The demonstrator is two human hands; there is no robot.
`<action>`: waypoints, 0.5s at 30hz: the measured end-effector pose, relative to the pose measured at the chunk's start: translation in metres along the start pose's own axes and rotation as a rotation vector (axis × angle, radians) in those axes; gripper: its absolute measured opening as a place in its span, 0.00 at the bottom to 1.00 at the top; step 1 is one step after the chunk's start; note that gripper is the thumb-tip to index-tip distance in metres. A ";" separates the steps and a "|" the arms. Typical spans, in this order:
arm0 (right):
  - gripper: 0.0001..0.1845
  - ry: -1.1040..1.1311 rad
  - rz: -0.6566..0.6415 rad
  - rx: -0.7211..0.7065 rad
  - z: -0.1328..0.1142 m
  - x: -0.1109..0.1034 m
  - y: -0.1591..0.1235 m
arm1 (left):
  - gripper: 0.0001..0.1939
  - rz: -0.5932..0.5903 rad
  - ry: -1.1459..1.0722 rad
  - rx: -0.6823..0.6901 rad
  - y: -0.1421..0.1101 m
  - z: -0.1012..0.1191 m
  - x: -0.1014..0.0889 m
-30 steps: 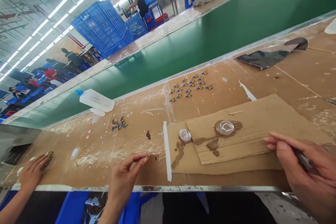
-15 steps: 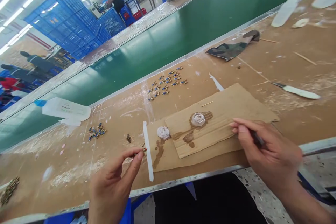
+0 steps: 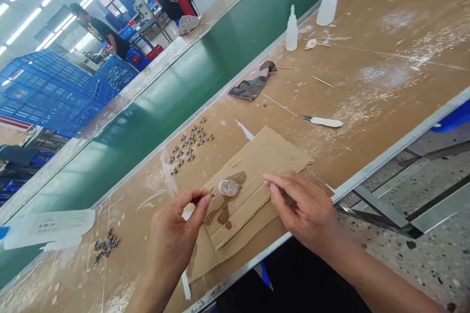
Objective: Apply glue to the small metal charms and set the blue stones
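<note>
My left hand (image 3: pixel 179 227) pinches a tiny brass piece (image 3: pixel 212 192) between thumb and forefinger, just left of a small clear puddle of glue (image 3: pixel 228 187) on a stained cardboard sheet (image 3: pixel 264 156). My right hand (image 3: pixel 303 208) rests on the cardboard's near edge, closed around a thin dark tool that is mostly hidden in the fist. Rows of small blue-and-gold parts (image 3: pixel 189 146) lie beyond the cardboard, and a loose cluster of the same parts (image 3: pixel 105 245) sits to the far left.
A white-handled knife (image 3: pixel 323 121), a camouflage rag (image 3: pixel 251 85), two white squeeze bottles (image 3: pixel 292 29) and wooden sticks lie on the brown bench. A flat white bottle (image 3: pixel 47 227) lies at left. A green conveyor belt (image 3: pixel 176 93) runs behind. People work among blue crates in the background.
The view swung right and tilted, so the bench now runs diagonally. My left hand brought the tiny piece closer to the glue puddle. My right hand slid left along the cardboard edge.
</note>
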State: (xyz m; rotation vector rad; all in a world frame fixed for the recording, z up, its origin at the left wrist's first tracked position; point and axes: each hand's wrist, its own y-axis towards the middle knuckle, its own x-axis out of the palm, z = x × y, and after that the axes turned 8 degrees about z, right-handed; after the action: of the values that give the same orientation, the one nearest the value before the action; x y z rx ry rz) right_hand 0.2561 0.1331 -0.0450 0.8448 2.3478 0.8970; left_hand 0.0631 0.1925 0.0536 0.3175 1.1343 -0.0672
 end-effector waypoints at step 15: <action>0.12 0.060 0.065 0.062 0.004 0.000 0.000 | 0.10 -0.025 0.107 0.159 0.014 0.021 0.003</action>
State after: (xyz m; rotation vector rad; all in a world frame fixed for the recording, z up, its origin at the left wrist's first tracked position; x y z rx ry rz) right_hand 0.2588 0.1345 -0.0481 0.9364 2.4233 0.8908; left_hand 0.0859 0.1999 0.0620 0.4530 1.2424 -0.1648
